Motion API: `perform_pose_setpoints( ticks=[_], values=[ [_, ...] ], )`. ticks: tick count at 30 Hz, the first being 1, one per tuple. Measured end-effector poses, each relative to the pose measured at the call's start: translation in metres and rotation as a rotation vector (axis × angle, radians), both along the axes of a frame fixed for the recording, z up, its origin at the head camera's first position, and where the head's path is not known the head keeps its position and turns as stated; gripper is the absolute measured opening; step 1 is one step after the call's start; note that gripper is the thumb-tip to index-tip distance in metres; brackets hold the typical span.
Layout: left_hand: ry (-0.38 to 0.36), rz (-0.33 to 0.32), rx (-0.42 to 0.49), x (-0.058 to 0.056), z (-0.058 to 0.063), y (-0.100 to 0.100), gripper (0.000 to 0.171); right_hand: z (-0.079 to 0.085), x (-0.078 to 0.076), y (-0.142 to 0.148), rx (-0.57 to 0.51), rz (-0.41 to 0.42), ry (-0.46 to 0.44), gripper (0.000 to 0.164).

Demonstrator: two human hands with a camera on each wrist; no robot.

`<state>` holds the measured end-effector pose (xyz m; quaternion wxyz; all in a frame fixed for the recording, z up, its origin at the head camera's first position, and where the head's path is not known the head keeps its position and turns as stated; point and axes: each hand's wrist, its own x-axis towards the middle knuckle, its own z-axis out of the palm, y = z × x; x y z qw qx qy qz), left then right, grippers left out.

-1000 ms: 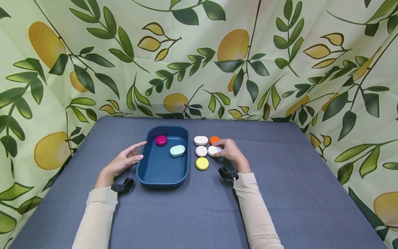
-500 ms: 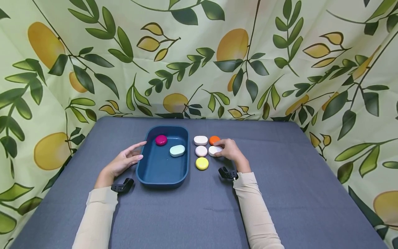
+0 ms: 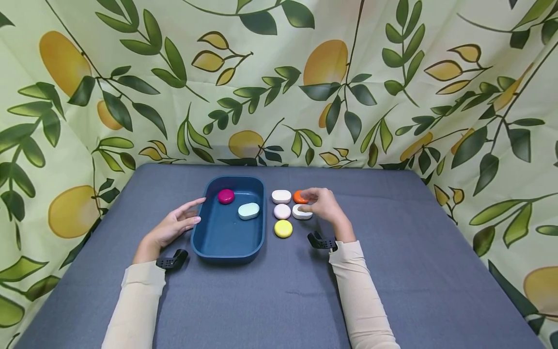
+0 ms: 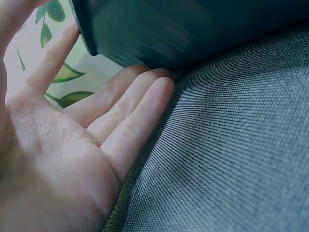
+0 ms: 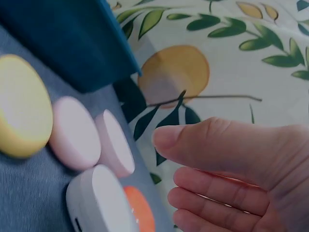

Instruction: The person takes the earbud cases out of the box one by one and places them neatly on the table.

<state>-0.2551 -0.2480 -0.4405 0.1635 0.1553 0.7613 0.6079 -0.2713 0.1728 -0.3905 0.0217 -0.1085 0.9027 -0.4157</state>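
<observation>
A blue rectangular bin (image 3: 228, 242) stands left of the middle. Inside it lie a round magenta case (image 3: 225, 196) and a mint oval case (image 3: 249, 211). The relaxed fingers of my left hand (image 3: 172, 227) touch the bin's left side; the left wrist view has fingertips at its outer wall. My right hand (image 3: 324, 206) hovers just above a white oval case (image 3: 302, 212), which has a small dark slot in the right wrist view. Thumb and fingers are apart there, with nothing between them. Behind that case, an orange round one (image 3: 299, 197) is partly hidden by my fingers.
Right of the bin sit a pale pink oval case (image 3: 281, 197), a pale pink round one (image 3: 282, 212) and a yellow round one (image 3: 283, 229). Grey cloth (image 3: 261, 300) covers the table. A leaf-and-fruit patterned curtain (image 3: 270, 97) rises behind its far edge.
My right hand has let go of the white oval case and lifted slightly off it. That case has shifted a little to the right. My left hand stays in place.
</observation>
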Motion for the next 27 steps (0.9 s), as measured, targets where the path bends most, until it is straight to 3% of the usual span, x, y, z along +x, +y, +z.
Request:
perform_pose_setpoints(
  ticks=[15, 21, 27],
  values=[
    [-0.011, -0.001, 0.004, -0.001, 0.001, 0.002, 0.062, 0.013, 0.008, -0.023, -0.126, 0.117, 0.009, 0.04],
    [-0.007, -0.009, 0.007, 0.0, 0.002, 0.002, 0.062, 0.007, 0.009, -0.04, -0.138, 0.187, 0.019, 0.039],
    [-0.003, -0.009, 0.008, 0.0, 0.001, 0.0, 0.061, -0.002, 0.006, -0.061, -0.234, 0.279, 0.04, 0.041]
  ],
)
